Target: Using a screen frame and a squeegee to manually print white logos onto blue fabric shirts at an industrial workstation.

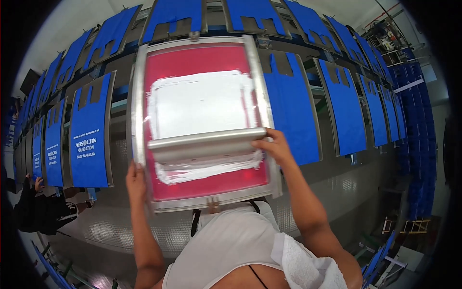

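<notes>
While left hand (136, 180) clamps near-left edge of screen frame (139, 120), right hand (273, 144) pinches squeegee (207, 143) end; judgement: pull evenly, steady pressure, dragging white ink (199, 103) across blue bag (288, 106) row.

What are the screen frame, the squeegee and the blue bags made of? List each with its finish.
Screen frame: looks like bare metal, dull silver sheen, gripped by the left hand.
Squeegee: handle seems brushed metal, pale grey highlight; right hand on its end.
Blue bags: probably matte fabric.
</notes>
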Demonstrator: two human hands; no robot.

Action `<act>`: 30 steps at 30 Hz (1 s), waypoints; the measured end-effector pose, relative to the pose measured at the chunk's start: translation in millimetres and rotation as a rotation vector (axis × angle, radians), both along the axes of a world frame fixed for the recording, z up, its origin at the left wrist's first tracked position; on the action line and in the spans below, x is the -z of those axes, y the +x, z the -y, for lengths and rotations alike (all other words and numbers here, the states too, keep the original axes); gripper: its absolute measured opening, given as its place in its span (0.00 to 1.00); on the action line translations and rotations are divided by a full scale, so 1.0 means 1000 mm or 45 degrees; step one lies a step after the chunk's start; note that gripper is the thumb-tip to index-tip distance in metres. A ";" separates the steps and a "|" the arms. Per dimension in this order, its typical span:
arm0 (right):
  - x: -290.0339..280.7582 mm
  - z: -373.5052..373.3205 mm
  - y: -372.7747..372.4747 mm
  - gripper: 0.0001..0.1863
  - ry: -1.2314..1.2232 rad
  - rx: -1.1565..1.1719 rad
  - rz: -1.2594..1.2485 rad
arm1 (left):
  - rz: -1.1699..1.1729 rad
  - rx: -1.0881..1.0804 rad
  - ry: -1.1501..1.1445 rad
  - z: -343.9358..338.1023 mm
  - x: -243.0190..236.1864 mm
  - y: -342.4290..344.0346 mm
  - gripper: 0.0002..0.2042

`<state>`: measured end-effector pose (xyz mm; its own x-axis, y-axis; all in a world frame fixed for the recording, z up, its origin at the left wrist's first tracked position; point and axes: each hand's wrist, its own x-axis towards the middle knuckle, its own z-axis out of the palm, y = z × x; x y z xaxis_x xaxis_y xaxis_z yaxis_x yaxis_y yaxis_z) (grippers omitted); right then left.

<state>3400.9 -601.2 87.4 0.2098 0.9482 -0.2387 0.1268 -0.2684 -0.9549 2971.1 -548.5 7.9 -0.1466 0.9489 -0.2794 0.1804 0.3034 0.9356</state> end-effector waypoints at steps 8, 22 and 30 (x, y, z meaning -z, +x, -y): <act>-0.031 0.080 0.212 0.17 0.044 0.133 0.069 | 0.053 0.124 0.110 0.058 0.008 0.223 0.23; -0.031 0.101 0.301 0.16 0.041 0.141 0.015 | 0.114 0.128 0.098 0.086 0.005 0.308 0.23; -0.020 0.094 0.302 0.15 -0.006 0.095 0.090 | 0.226 0.113 0.067 0.090 0.002 0.301 0.24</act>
